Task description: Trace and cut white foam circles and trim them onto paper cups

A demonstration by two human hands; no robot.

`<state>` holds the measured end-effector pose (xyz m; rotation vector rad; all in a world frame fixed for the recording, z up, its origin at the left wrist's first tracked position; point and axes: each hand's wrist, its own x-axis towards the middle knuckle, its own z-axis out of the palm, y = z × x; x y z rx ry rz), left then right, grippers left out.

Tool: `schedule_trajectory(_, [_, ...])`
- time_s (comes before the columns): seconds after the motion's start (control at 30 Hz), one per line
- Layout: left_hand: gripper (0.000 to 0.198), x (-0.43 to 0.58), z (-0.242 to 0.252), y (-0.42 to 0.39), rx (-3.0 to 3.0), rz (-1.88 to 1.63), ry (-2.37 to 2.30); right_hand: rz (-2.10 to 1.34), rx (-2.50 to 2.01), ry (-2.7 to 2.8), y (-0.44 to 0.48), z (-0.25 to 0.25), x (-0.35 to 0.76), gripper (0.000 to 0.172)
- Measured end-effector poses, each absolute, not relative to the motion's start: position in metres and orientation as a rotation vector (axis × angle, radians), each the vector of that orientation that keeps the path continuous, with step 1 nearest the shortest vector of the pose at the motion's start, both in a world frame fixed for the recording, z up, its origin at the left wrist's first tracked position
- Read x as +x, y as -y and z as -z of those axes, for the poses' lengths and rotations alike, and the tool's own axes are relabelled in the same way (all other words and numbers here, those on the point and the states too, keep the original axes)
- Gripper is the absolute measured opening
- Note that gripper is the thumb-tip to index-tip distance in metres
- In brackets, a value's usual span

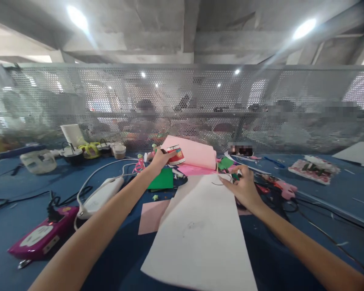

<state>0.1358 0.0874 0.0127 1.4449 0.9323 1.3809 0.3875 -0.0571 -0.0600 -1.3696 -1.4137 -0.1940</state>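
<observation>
My left hand (161, 158) reaches forward and its fingers close on a small red and white cup-like piece (175, 155) beside a rolled pink foam sheet (191, 155). My right hand (242, 186) rests at the far end of a large white sheet (200, 234), its fingers pinched round what looks like a small pen (239, 173). A curved black line (220, 182) is drawn on the sheet just left of that hand. A green foam square (163, 180) lies under my left wrist, and a pink square (151, 216) pokes out from below the white sheet.
A magenta device (42, 238) with a cable and a white tool (101, 196) lie at the left on the blue table (24, 202). A pink glue gun (283, 186) and black cables lie at the right. Small pots (92, 150) stand before a perforated metal screen (182, 105).
</observation>
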Motion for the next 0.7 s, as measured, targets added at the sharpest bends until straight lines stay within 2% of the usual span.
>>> schedule_trajectory(0.1, [0.039, 0.148, 0.007, -0.085, 1.549, -1.314, -1.008, 0.125, -1.402, 1.494, 0.056, 0.063, 0.386, 0.04])
schedule_trajectory(0.23, [0.049, 0.16, 0.029, -0.077, 1.734, -1.202, -1.122, 0.023, -1.375, 1.621, 0.057, 0.067, 0.382, 0.034])
schedule_trajectory(0.37, [0.054, 0.161, 0.032, -0.069, 1.953, -1.156, -1.179, -0.004, -1.366, 1.631, 0.055, 0.074, 0.381, 0.032])
schedule_trajectory(0.7, [0.041, 0.144, 0.026, -0.073, 2.339, -1.197, -1.392, -0.047, -1.342, 1.597, 0.051, 0.076, 0.384, 0.034])
